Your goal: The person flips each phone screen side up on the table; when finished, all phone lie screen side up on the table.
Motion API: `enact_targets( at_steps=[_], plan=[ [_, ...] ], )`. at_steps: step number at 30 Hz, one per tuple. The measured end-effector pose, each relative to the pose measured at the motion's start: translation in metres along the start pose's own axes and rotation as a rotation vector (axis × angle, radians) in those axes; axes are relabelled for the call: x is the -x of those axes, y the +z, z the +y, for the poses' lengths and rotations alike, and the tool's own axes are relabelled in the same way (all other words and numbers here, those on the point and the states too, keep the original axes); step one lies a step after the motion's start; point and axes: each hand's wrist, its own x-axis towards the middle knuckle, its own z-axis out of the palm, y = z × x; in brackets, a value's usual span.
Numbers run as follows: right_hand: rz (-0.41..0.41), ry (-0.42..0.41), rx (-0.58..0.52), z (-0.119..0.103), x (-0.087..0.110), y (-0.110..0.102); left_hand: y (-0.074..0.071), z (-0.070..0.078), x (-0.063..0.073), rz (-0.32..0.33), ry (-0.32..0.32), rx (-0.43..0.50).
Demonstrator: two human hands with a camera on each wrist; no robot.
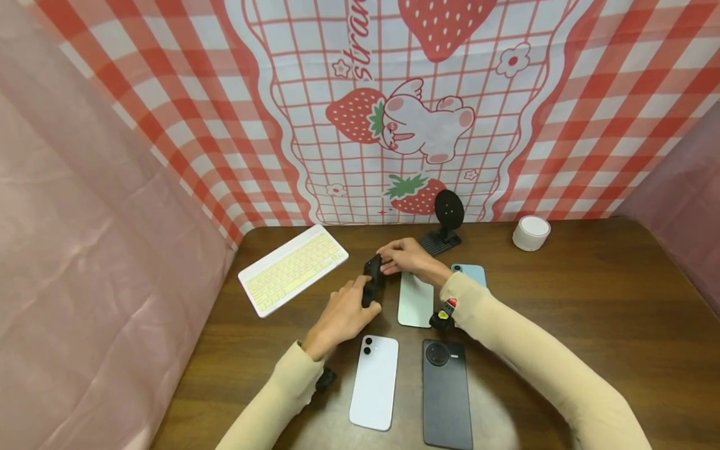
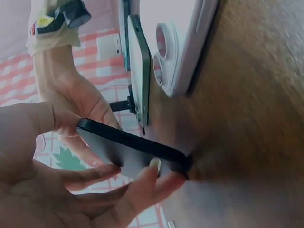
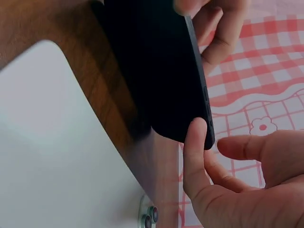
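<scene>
My left hand [image 1: 341, 312] grips a black smartphone [image 1: 374, 281], which is tipped up on edge near the middle of the table. In the left wrist view, thumb and fingers lie along opposite sides of the phone [image 2: 137, 142]. At the phone's far end is my right hand [image 1: 406, 256]. The right wrist view has one of its fingers against the corner of the dark face, while the thumb stands a little apart from the edge. A pale green phone [image 1: 415, 303] lies face down below the right hand, and a white phone [image 1: 374, 384] lies closer to me.
A white keyboard with yellow keys [image 1: 295, 269] lies at the left. Behind the right hand stands a black round-headed stand [image 1: 449, 211]. A grey phone [image 1: 447, 394] lies in front, a light blue phone [image 1: 475, 274] partly under the right arm. A white cylinder [image 1: 531, 234] stands back right.
</scene>
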Motion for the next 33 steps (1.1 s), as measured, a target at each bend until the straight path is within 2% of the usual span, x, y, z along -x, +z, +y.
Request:
enact_targets(
  at_steps=[3, 10, 18, 27, 33],
  plan=[
    [-0.017, -0.001, -0.034, 0.003, 0.0, 0.004, -0.002, -0.005, 0.001, 0.002, 0.022, 0.052],
    [-0.028, 0.037, -0.007, 0.009, 0.002, 0.012, -0.003, -0.013, 0.001, 0.021, 0.052, 0.132],
    [-0.02, 0.065, 0.041, 0.009, 0.006, 0.013, -0.006, -0.016, -0.001, 0.105, 0.098, 0.217],
    [0.02, 0.101, 0.078, 0.007, 0.008, 0.014, -0.008, -0.023, -0.002, 0.125, 0.087, 0.316],
    [0.1, 0.113, 0.177, 0.009, 0.005, 0.021, -0.008, -0.028, -0.002, 0.143, 0.05, 0.293]
  ],
)
